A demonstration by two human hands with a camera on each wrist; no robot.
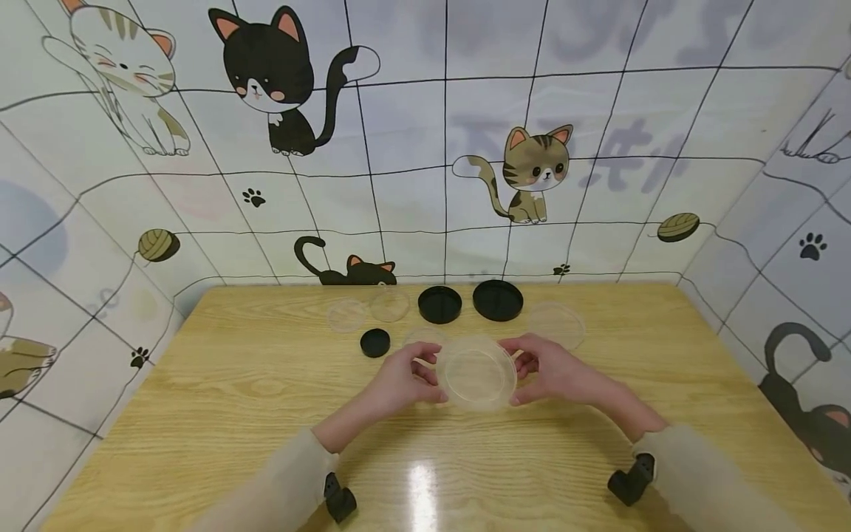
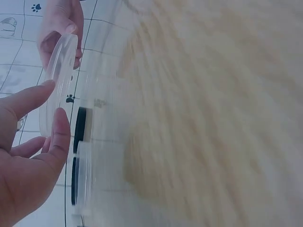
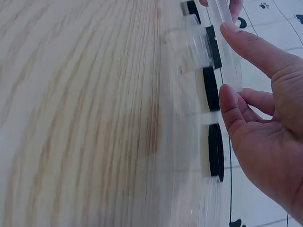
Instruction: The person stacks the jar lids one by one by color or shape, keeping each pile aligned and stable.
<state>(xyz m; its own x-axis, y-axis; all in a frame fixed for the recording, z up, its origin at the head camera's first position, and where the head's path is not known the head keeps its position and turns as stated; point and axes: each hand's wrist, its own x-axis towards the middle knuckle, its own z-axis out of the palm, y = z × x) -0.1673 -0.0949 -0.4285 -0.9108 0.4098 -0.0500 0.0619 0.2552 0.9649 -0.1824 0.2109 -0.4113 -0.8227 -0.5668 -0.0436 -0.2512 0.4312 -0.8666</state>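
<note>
Between both hands, a shallow round translucent plastic dish (image 1: 476, 372) is held above the table, its flat face towards the head camera. My left hand (image 1: 414, 377) grips its left edge, thumb on the near side and fingers curled behind. On the opposite edge, my right hand (image 1: 541, 369) pinches the rim the same way. The left wrist view shows the dish (image 2: 59, 78) edge-on, with the thumb and fingers of the left hand (image 2: 35, 146) at its rim. Whether it is a dish or a lid, I cannot tell. The right hand (image 3: 270, 104) holds it in the right wrist view.
Behind the hands, two larger black round dishes (image 1: 498, 301) and a small black disc (image 1: 375, 343) lie on the wooden table (image 1: 266, 399). Several clear round pieces lie among them, including one at right (image 1: 557, 325). A cat-print covering (image 1: 412, 148) stands behind.
</note>
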